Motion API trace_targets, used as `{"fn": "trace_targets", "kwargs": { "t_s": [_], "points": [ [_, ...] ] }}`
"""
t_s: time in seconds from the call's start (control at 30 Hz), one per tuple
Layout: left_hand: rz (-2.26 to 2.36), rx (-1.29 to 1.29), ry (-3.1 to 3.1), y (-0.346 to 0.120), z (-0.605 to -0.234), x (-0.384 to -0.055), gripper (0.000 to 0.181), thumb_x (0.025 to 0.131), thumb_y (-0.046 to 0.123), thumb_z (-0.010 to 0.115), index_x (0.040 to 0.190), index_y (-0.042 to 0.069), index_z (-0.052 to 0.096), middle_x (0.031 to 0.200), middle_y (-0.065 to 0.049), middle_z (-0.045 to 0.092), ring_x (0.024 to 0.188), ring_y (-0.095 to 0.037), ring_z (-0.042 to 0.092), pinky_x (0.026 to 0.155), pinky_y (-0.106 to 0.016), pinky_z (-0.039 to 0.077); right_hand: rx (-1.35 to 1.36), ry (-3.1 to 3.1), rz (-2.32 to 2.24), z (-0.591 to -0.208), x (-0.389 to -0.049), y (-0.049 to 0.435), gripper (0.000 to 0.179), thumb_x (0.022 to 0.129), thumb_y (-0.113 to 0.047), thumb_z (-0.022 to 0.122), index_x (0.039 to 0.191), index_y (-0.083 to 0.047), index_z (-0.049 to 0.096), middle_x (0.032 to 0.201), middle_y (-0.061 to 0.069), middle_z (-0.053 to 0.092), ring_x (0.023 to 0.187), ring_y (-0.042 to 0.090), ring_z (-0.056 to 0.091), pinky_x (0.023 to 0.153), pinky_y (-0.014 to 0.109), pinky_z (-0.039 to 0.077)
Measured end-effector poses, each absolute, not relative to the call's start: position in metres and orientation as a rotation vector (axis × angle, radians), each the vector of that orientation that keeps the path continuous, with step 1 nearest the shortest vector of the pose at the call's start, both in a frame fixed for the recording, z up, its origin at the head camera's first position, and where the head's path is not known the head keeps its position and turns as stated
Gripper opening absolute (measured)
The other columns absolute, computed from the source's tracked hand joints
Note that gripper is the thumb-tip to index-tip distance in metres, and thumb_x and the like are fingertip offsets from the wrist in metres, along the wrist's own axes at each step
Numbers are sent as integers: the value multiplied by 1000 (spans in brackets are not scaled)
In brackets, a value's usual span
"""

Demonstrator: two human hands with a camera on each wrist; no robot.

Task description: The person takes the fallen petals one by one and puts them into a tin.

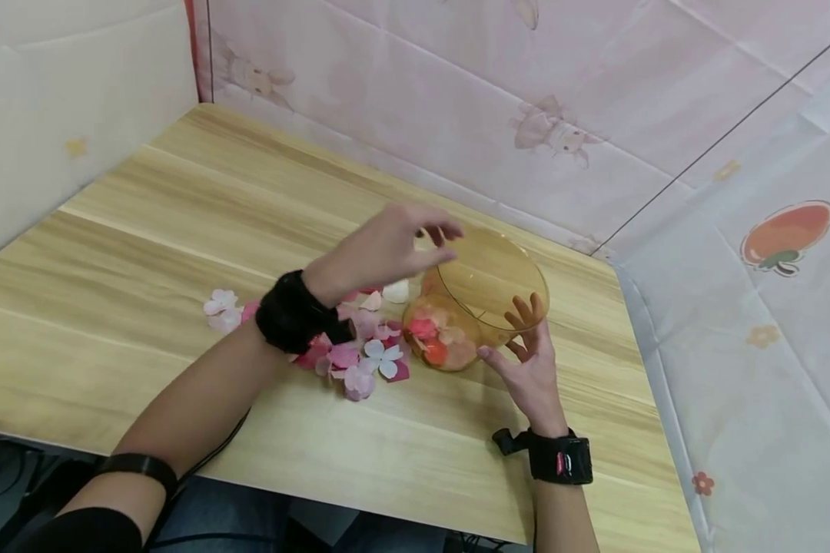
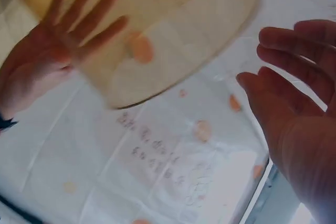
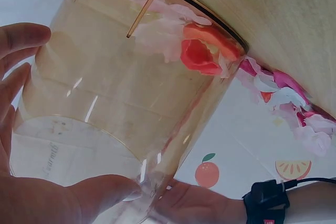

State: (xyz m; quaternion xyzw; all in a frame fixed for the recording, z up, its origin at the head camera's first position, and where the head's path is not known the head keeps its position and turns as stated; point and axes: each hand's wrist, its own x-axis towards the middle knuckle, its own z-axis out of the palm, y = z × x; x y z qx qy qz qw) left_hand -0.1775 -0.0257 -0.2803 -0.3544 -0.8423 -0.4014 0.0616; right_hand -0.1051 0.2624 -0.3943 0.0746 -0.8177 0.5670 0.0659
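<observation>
A clear amber cylindrical container [image 1: 487, 280] stands tilted on the table, its wide mouth facing up and towards me. Pink, red and orange artificial petals [image 3: 202, 51] lie at its bottom, around a thin amber stem. My right hand [image 1: 531, 376] grips the container's right side near the mouth, thumb on the near wall and fingers spread round the far one. Beside the rim on the left hovers my left hand [image 1: 390, 250], fingers loosely bent; in the left wrist view, nothing shows between the thumb and fingers of this hand [image 2: 302, 103].
Left of the container, under my left forearm, lies a loose pile of pink, white and magenta artificial petals [image 1: 360, 353]. A white flower [image 1: 220, 301] sits farther left. Printed cloth walls [image 1: 401, 92] bound the wooden table [image 1: 111, 307] at the back and sides.
</observation>
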Motion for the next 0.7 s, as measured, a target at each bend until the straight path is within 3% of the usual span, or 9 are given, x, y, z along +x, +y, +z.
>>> {"fn": "trace_targets", "kwargs": {
  "t_s": [0.17, 0.4, 0.53, 0.7],
  "points": [
    [-1158, -868, -2680, -62, -282, -196, 23, 100, 18, 69, 119, 4, 72, 112, -11, 74, 101, -22, 68, 91, -36, 56, 213, -2478, 1698, -392, -105, 262, 110, 84, -1, 81, 165, -36, 16, 168, -6, 33, 148, 23, 44, 109, 27, 46],
    [-940, -778, -3058, -95, -308, -216, 23, 97, 11, 68, 116, -1, 71, 110, -17, 71, 98, -28, 64, 88, -42, 56, 204, -2493, 1702, -393, -103, 261, 109, 86, -3, 81, 165, -37, 14, 169, -7, 32, 149, 22, 43, 108, 26, 46],
    [-855, -715, -3303, -104, -326, -219, 17, 94, 11, 72, 107, 1, 71, 104, -13, 68, 89, -25, 59, 76, -37, 53, 201, -2491, 1709, -394, -102, 260, 109, 86, -2, 81, 165, -36, 14, 169, -6, 32, 149, 24, 42, 107, 23, 46],
    [-821, -616, -3467, -105, -343, -222, 13, 86, 6, 75, 86, 4, 62, 80, -4, 54, 69, -17, 48, 57, -28, 39, 213, -2477, 1706, -395, -102, 259, 109, 86, -1, 81, 165, -35, 15, 169, -5, 33, 149, 25, 42, 107, 23, 46]
  ]
}}
